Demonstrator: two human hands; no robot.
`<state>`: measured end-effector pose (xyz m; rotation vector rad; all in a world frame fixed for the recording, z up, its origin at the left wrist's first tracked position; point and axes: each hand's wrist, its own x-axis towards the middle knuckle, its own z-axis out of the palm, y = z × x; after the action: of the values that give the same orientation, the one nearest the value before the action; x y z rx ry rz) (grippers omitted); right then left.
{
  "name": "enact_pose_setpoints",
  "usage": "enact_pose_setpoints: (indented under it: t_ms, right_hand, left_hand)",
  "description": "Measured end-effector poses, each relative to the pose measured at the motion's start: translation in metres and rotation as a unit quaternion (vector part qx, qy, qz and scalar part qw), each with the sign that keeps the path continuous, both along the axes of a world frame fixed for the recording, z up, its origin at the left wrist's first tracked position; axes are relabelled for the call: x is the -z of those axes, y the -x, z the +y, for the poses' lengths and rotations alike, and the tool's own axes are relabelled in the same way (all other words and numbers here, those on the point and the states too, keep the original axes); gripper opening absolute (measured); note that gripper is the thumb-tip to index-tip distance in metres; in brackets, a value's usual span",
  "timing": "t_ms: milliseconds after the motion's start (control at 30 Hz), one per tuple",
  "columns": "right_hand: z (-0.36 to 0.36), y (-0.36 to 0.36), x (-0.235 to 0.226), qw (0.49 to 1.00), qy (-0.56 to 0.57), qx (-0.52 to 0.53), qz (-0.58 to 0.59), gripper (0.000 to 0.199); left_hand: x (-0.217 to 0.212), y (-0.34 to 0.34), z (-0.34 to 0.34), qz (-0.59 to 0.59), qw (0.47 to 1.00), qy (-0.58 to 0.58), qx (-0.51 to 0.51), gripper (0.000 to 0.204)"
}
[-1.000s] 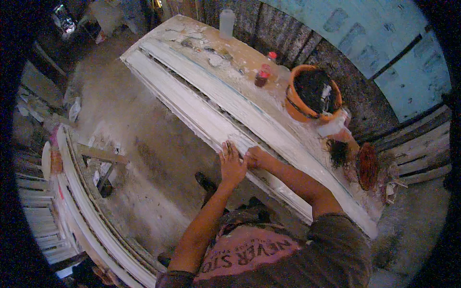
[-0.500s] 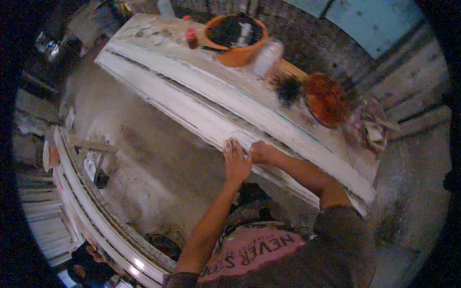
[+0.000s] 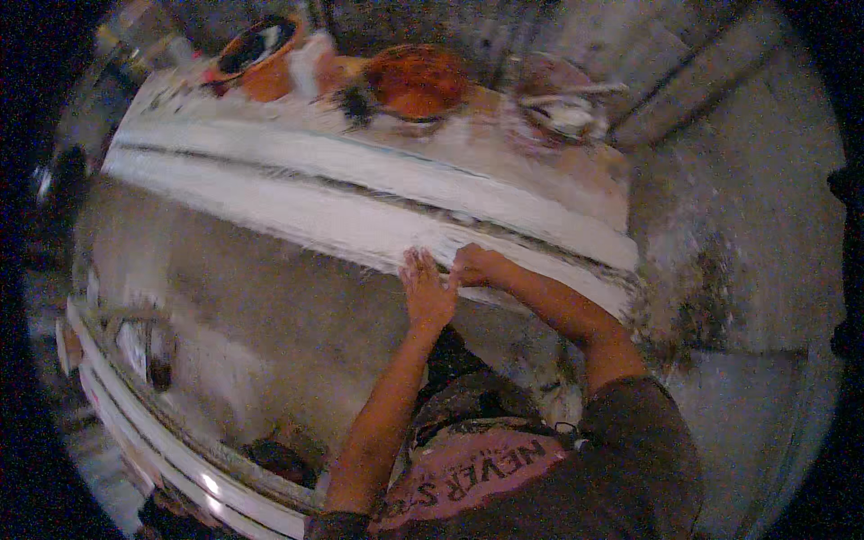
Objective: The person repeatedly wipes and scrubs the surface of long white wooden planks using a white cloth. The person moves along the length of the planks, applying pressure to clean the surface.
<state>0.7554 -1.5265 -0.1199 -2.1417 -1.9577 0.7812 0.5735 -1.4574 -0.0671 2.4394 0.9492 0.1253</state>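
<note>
Along the near edge of the table lies the front strip, long, straight and white, with our two hands at its near edge, right of its middle. Our left hand is spread nearly flat, fingers straight and a little parted, their tips on the white face; we see nothing gripped in it. Our right hand sits just beside it, its fingers curled in; whether they close on anything, we cannot tell.

To do this well, we would judge, the left fingers should bear down lightly and evenly so that the strip stays put, while the right keeps its pressure level and follows the length, easing off at the edge lest we round it or chip it.

The strip's face looks matt and chalky, slightly streaked. A dark, rough groove parts it from the rear strip, as white and nearly as long. Behind them the tabletop is dusty brown. There stand a round-mouthed orange bucket, dark inside, a bristly black tuft and a rust-red round thing, all blurred.
</note>
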Motion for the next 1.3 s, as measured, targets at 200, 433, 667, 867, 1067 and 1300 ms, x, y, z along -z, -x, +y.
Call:
enact_pose_setpoints:
  t_ms: [200, 433, 667, 867, 1067, 1300]
  right_hand:
    - [-0.129, -0.055, 0.013, 0.993, 0.099, 0.057, -0.031, 0.03]
    - [-0.318, -0.1, 0.034, 0.973, 0.203, 0.092, -0.065, 0.028]
    - [-0.475, -0.118, 0.046, 0.974, 0.078, 0.204, -0.052, 0.029]
    - [-0.455, -0.08, 0.066, 0.957, -0.008, 0.288, -0.036, 0.031]
    - [-0.47, -0.044, 0.072, 0.917, -0.015, 0.385, -0.106, 0.033]
    - [-0.404, -0.072, 0.065, 0.779, 0.085, 0.586, -0.207, 0.035]
  left_hand:
    - [0.013, -0.056, -0.111, 0.046, 0.995, -0.032, 0.081, 0.087]
    - [-0.011, -0.086, -0.222, -0.02, 0.973, 0.0, 0.228, 0.085]
    - [0.013, -0.104, -0.255, -0.01, 0.964, 0.007, 0.265, 0.082]
    - [0.04, -0.101, -0.213, -0.009, 0.974, 0.005, 0.228, 0.077]
    - [0.029, -0.059, -0.137, 0.034, 0.984, 0.033, 0.169, 0.074]
    - [0.019, 0.018, -0.036, -0.035, 0.984, 0.003, 0.172, 0.071]
